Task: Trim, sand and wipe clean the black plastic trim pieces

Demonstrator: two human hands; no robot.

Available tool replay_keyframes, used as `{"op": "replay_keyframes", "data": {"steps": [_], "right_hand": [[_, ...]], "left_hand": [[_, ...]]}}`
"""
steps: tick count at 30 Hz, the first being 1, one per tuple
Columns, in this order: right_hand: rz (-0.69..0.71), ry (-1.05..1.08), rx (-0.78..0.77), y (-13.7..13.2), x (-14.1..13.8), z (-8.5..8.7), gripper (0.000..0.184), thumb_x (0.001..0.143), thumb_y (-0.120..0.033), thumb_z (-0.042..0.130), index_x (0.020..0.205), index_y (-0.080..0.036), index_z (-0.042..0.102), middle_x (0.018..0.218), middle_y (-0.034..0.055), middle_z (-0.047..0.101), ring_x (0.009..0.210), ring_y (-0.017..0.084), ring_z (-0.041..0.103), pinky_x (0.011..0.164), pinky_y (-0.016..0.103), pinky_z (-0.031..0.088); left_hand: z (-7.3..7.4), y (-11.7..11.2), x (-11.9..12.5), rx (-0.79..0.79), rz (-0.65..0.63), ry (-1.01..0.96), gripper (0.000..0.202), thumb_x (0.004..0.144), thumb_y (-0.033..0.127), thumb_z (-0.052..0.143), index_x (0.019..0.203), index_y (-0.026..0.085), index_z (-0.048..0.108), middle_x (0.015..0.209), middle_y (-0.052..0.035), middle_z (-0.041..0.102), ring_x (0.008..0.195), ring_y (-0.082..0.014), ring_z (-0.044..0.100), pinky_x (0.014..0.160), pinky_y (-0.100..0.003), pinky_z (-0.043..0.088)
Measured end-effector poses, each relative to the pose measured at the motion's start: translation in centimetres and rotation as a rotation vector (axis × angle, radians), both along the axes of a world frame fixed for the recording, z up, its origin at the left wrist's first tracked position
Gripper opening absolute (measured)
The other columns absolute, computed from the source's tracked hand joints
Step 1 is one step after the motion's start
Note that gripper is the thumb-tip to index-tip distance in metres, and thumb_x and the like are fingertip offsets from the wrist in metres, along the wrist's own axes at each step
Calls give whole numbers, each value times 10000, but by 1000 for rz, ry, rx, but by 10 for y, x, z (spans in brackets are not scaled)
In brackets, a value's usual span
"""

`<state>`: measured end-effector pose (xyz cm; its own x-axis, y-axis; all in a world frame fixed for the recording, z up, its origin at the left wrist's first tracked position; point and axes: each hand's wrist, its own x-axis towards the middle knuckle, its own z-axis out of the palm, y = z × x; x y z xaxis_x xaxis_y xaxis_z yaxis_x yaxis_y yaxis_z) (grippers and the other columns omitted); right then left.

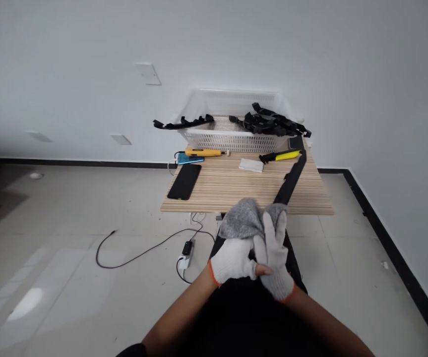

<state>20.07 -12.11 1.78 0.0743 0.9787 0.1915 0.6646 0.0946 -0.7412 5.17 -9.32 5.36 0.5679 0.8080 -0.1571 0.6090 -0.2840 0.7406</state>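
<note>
A white plastic basket stands across the back of the wood-grain table, against the wall. A tangle of black strips fills its right half and pokes past the rim; a single notched black strip hangs over its left side. In front lie a yellow-handled corded tool beside a flat blue item, a black smartphone, a folded white cloth and a yellow-and-black cutter, whose right end meets or nearly meets the long black strip. That strip slants along the table's right side, its near end going under the gray cloth at the front edge. Cables trail on the floor at left.

Both hands wear white gloves with orange cuffs. The left hand lies below the cloth, bare thumb crossing toward the right palm; its fingers are hidden, so its grip cannot be told. The right hand raises two fingers, slightly spread, before the cloth; its hold is unclear too.
</note>
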Motion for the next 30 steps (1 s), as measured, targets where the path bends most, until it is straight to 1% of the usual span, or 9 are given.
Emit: {"op": "replay_keyframes", "data": {"steps": [2,4,6,11,14,18,21,24,30], "right_hand": [[26,-28,47,25,17,11,494,987,-342,460,1465,-354,588,1702,-14,311,1615,352,109,1125,589,491],[-245,71,67,57,38,26,568,1016,-393,399,1559,-251,480,1725,65,250,1611,328,153,1222,586,373],[-337,119,37,76,50,37,639,1026,-444,374,1616,-198,374,1734,111,204,1606,321,182,1262,582,295],[-102,-8,59,25,17,30,398,1004,-330,399,1242,-302,716,1684,10,353,1618,355,76,1117,623,473],[-47,-3,54,6,9,20,361,987,-363,440,1195,-311,730,1647,8,416,1614,360,113,1053,594,530],[-264,45,51,61,57,15,597,1008,-468,389,1529,-196,493,1711,154,247,1577,362,257,1185,614,377],[-430,0,62,117,110,13,618,968,-454,386,1459,-128,573,1620,187,417,1529,312,354,1243,522,295],[-423,-221,-20,151,145,15,592,945,-400,417,1418,-109,621,1469,215,571,1400,336,489,1194,513,337],[-416,-469,-101,183,150,16,622,913,-294,536,1513,-132,532,1500,258,500,1299,418,527,1077,554,409]], "left_hand": [[7,-6,-1,9,-23,86,686,675,840,718,977,223,720,867,-58,743,933,-301,721,815,-330,539],[13,-14,0,0,-91,157,694,661,855,715,924,212,702,783,-33,714,783,-268,724,713,-299,517],[16,-20,1,4,-131,190,692,669,861,704,900,209,691,754,-25,700,724,-254,719,660,-286,493],[17,-17,-1,7,-65,245,657,710,818,710,986,222,712,880,-78,758,846,-303,742,708,-316,516],[19,-13,-1,24,-69,256,636,713,794,727,994,223,715,920,-98,766,906,-318,739,763,-337,528],[27,-15,-2,38,-170,281,583,761,783,686,929,225,691,862,-67,751,839,-294,733,727,-326,511],[30,-22,-10,41,-200,262,545,761,762,687,816,222,640,726,-22,674,703,-228,680,629,-284,450],[29,-31,-30,25,-159,211,530,738,710,716,698,208,551,602,22,528,552,-139,530,538,-256,340],[32,-54,-93,-389,64,23,570,749,698,740,637,183,522,507,56,441,470,-76,367,455,-220,266]]}}
